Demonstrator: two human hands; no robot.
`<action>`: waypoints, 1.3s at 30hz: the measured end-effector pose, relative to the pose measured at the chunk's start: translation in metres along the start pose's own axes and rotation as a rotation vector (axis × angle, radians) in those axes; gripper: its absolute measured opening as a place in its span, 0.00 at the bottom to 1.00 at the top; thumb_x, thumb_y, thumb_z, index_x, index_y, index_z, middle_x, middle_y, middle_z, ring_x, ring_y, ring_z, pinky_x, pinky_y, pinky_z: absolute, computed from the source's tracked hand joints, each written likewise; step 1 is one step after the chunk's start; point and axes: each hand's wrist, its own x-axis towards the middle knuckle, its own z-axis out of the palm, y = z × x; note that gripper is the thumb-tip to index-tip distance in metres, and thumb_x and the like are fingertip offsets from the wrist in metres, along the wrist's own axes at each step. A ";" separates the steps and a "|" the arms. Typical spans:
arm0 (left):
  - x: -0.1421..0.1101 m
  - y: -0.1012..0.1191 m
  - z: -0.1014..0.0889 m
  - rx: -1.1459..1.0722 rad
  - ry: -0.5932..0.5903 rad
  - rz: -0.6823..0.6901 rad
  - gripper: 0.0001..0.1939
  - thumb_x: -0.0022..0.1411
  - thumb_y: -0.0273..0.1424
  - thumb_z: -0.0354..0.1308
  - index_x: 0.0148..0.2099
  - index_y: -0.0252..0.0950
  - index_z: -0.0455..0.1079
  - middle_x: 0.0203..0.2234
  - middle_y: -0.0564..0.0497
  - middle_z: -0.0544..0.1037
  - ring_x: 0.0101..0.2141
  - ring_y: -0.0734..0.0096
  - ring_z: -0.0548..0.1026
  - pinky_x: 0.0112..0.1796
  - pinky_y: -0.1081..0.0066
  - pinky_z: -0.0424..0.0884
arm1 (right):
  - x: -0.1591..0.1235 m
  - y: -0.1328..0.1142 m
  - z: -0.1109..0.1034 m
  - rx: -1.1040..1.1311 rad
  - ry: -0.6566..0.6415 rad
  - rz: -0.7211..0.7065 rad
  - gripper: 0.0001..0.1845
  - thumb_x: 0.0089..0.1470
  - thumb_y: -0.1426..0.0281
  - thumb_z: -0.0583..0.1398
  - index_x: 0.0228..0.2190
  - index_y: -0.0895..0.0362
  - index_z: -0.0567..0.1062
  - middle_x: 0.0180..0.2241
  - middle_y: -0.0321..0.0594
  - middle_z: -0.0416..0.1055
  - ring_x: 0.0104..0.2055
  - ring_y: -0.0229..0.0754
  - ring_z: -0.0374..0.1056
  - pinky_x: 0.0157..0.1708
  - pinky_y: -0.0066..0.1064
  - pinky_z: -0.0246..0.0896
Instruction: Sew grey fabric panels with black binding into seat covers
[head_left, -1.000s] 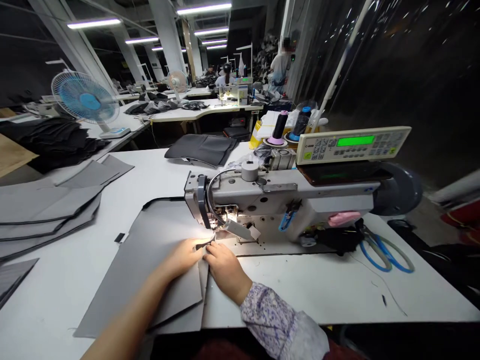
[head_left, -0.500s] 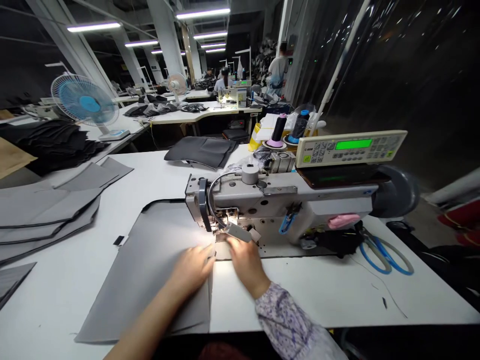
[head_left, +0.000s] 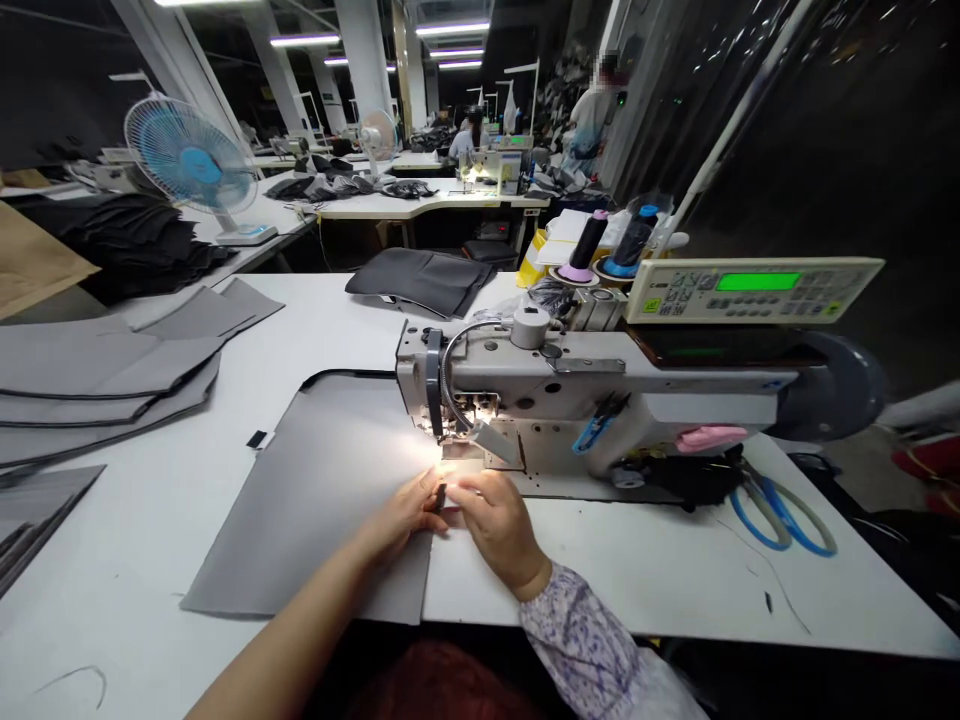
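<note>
A large grey fabric panel [head_left: 315, 490] with a dark-bound far edge lies flat, its right side by the needle area of the sewing machine [head_left: 517, 370]. My left hand [head_left: 401, 515] rests on that right side, thumb and fingers closed at the edge. Between the fingertips of both hands shows a small black strip [head_left: 440, 496]. My right hand [head_left: 502, 525] pinches at it from the right, just in front of the lit presser foot. The fingertips partly cover the strip. A small black-and-white tab [head_left: 259, 439] sticks out at the panel's left edge.
Stacked grey panels [head_left: 112, 370] lie at left. A dark folded piece [head_left: 420, 280] sits behind the machine, near thread cones [head_left: 589, 245]. Blue-handled scissors [head_left: 784, 515] lie at right, below the control box [head_left: 754, 290]. A fan [head_left: 191, 165] and other people are farther back.
My right hand has drawn back from the presser foot toward my left hand, and their fingertips now meet at the black strip. The view has shifted, moving the scene right and slightly up.
</note>
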 end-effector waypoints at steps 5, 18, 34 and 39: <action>-0.010 0.010 -0.011 0.075 -0.004 -0.004 0.24 0.61 0.52 0.57 0.36 0.34 0.68 0.24 0.56 0.67 0.25 0.75 0.66 0.29 0.73 0.64 | 0.010 -0.009 0.011 0.107 0.092 -0.018 0.13 0.64 0.76 0.57 0.46 0.52 0.77 0.44 0.43 0.75 0.48 0.45 0.69 0.49 0.40 0.68; 0.053 0.046 -0.033 1.411 0.379 0.145 0.15 0.64 0.33 0.50 0.33 0.39 0.78 0.35 0.44 0.83 0.40 0.54 0.77 0.44 0.63 0.65 | 0.011 -0.016 0.033 0.055 -0.275 -0.102 0.14 0.63 0.76 0.57 0.49 0.56 0.75 0.53 0.49 0.72 0.59 0.50 0.65 0.59 0.45 0.66; 0.049 0.020 -0.032 1.399 0.456 0.390 0.16 0.68 0.31 0.49 0.45 0.37 0.79 0.47 0.40 0.80 0.51 0.50 0.72 0.54 0.56 0.65 | 0.015 0.002 0.031 0.105 -0.157 0.168 0.16 0.58 0.82 0.57 0.44 0.56 0.76 0.47 0.46 0.74 0.54 0.50 0.67 0.56 0.47 0.67; 0.037 0.002 -0.036 1.324 0.383 0.505 0.20 0.66 0.24 0.46 0.48 0.40 0.79 0.48 0.46 0.81 0.50 0.56 0.72 0.56 0.57 0.65 | 0.016 0.006 0.032 0.098 -0.226 0.089 0.14 0.58 0.78 0.63 0.45 0.53 0.77 0.49 0.43 0.74 0.55 0.51 0.64 0.56 0.48 0.64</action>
